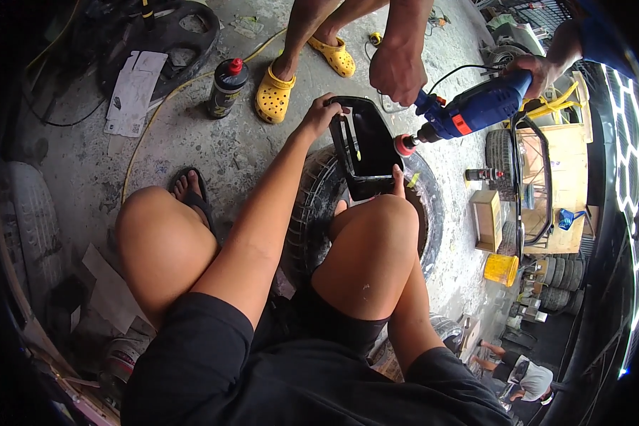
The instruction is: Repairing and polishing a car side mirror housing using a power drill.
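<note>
Left grip [324,114] and right grip [398,180] are clasping a black casing [371,135] at opposite corners, apparently bracing it against a co-worker's [399,74] blue drill [483,108].

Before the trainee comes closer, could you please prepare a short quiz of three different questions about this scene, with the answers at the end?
1. Choose one. What does the camera wearer's left grip hold?
A) a yellow bucket
B) a black, hollow, plastic-looking housing
C) a black bottle with a red cap

2. True or false: the small round red pad is on the end of the blue power drill that is nearer to the housing.

3. Count: how many yellow rubber-looking clogs with holes are in view?

Key: 1. B; 2. True; 3. Two.
</note>
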Motion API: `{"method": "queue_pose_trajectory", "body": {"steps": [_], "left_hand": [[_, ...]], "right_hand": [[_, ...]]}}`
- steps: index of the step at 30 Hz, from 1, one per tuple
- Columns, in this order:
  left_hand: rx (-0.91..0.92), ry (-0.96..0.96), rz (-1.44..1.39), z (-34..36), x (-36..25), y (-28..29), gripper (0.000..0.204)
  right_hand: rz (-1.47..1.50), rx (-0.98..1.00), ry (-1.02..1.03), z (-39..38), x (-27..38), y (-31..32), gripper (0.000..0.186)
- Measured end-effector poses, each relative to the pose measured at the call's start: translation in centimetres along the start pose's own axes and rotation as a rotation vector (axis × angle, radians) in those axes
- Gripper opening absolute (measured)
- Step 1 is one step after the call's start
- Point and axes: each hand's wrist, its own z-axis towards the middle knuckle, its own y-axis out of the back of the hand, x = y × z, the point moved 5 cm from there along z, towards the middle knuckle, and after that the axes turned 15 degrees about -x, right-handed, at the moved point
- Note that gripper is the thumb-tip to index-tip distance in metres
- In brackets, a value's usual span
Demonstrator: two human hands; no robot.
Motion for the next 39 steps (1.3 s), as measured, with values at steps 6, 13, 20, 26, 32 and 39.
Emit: {"method": "queue_pose_trajectory", "body": {"steps": [6, 13, 20, 26, 32, 39], "left_hand": [[-0.008, -0.088, -0.006, 0.39, 0.38, 0.56, 0.024], [-0.007, -0.093, -0.006, 0.53, 0.52, 0.43, 0.025], [-0.023, -0.069, 0.001, 0.52, 0.55, 0.25, 0.024], [-0.017, -0.087, 0.015, 0.55, 0.49, 0.5, 0.023], [-0.007, -0.09, -0.011, 0.09, 0.03, 0.47, 0.024], [-0.019, -0.047, -0.02, 0.44, 0.7, 0.67, 0.026]], "right_hand": [[0.008, 0.012, -0.018, -0.13, -0.28, -0.18, 0.059], [0.014, 0.011, -0.03, -0.02, -0.33, 0.16, 0.059], [0.019, 0.011, -0.043, 0.13, -0.33, 0.47, 0.059], [0.022, 0.02, -0.054, 0.08, -0.38, 0.36, 0.059], [0.029, 0.026, -0.061, 0.15, -0.22, 0.43, 0.059], [0.032, 0.035, -0.073, 0.22, -0.21, 0.33, 0.059]]}}
